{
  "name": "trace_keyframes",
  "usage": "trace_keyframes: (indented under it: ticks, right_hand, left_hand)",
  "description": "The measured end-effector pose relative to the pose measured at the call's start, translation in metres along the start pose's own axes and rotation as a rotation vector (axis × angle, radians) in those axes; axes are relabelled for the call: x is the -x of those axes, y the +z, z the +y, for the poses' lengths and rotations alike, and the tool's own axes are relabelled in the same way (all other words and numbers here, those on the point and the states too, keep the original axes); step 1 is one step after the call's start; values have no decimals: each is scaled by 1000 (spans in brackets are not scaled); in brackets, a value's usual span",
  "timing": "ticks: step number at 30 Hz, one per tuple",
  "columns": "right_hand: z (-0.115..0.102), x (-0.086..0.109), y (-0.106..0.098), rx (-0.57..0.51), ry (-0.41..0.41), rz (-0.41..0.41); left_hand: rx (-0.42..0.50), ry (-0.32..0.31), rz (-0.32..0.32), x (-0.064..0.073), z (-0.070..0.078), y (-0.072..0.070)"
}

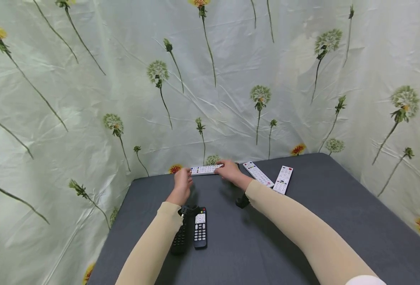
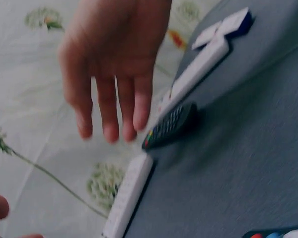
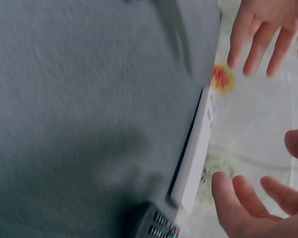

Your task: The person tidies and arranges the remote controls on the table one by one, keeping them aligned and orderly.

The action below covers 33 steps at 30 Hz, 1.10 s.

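Flower-patterned cloth (image 1: 224, 63) hangs behind a dark grey bench (image 1: 238, 245). One white remote (image 1: 203, 170) lies at the bench's far edge, between the two hands. Its long axis runs left to right along that edge, with the buttons facing up; the end with coloured buttons points left. The left hand (image 1: 182, 183) is positioned near the left end and the right hand (image 1: 230, 172) near the right end. Both hands are open, fingers extended and relaxed, and neither grips anything. Whether a fingertip touches the remote cannot be determined. Just beside the right end, a black remote (image 2: 171, 125) lies at an angle to it. Farther right, a slanted white remote (image 1: 257, 174) and a short-looking white remote (image 1: 283, 179) converge toward the person, near ends close together. By the left wrist, a grey-keyed remote (image 1: 200, 229) lies lengthwise, its coloured buttons toward the far edge; a darker remote (image 1: 179, 240) lies alongside, partly hidden by the sleeve (image 1: 151, 241).
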State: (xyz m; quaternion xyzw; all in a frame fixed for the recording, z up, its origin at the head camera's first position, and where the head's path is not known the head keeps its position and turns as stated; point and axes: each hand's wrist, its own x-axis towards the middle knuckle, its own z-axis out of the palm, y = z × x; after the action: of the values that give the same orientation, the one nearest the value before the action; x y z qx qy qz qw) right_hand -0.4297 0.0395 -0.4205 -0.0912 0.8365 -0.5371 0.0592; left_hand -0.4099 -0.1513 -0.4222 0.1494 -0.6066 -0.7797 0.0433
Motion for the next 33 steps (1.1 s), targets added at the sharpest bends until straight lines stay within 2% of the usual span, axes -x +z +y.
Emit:
trace_keyframes:
  ticks: [4, 7, 11, 16, 23, 28, 33]
  right_hand:
    - [6, -14, -7, -24, 41, 6]
    - [10, -24, -10, -68, 76, -16]
    - [14, -34, -12, -122, 120, -44]
    - [16, -38, -11, -116, 140, -75]
    - [22, -44, -9, -143, 157, -129]
    - [23, -43, -6, -161, 172, -142]
    - [23, -44, -1, -202, 217, -145]
  left_hand:
    - [27, 19, 24, -19, -1, 6]
    - [11, 21, 39, -32, -3, 8]
    - [-23, -4, -4, -47, -8, 6]
    - [-84, -8, -53, -61, -16, 1]
    - [-154, -20, -108, -71, -22, -8]
    - [-127, -29, -129, -75, -28, -8]
    - [-147, -45, -144, -77, -31, -12]
